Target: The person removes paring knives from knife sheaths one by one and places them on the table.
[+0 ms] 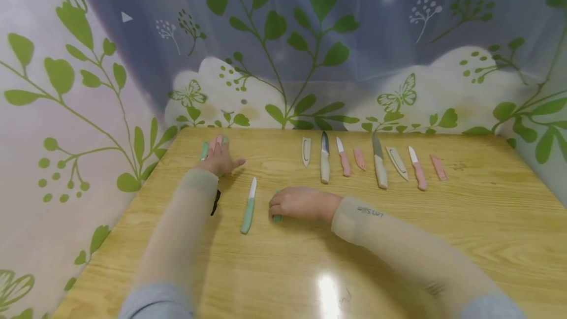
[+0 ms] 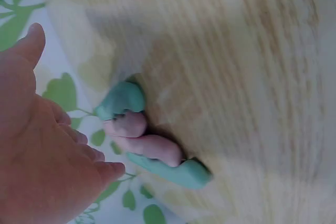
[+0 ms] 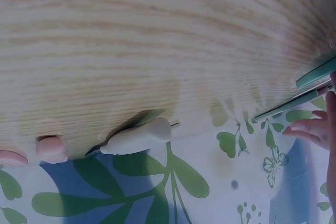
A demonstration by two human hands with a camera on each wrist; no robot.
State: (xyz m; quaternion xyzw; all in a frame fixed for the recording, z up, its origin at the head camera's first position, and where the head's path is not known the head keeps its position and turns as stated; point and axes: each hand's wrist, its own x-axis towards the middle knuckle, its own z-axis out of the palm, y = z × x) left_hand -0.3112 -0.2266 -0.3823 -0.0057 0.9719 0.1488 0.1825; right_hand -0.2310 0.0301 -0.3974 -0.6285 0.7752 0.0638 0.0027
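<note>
In the head view my left hand (image 1: 218, 157) is over a small group of green and pink handles at the back left, its thumb spread out. The left wrist view shows its fingers extended beside a green handle (image 2: 173, 174), a pink handle (image 2: 155, 148), a second pink piece (image 2: 130, 124) and another green piece (image 2: 123, 100). My right hand (image 1: 303, 204) curls over a green knife sheath (image 1: 277, 218), mostly hidden beneath the fingers. Between the hands lies a bare knife with a green handle (image 1: 248, 214), its white blade pointing to the back.
Along the right back lie two large cream-handled knives (image 1: 325, 167) (image 1: 380, 171) and two pink-handled knives (image 1: 345, 165) (image 1: 419, 176). Beside them are cream sheaths (image 1: 306, 152) (image 1: 397, 163) and pink sheaths (image 1: 359, 158) (image 1: 438, 167). A patterned curtain (image 1: 283, 63) rises behind the wooden table (image 1: 266, 270).
</note>
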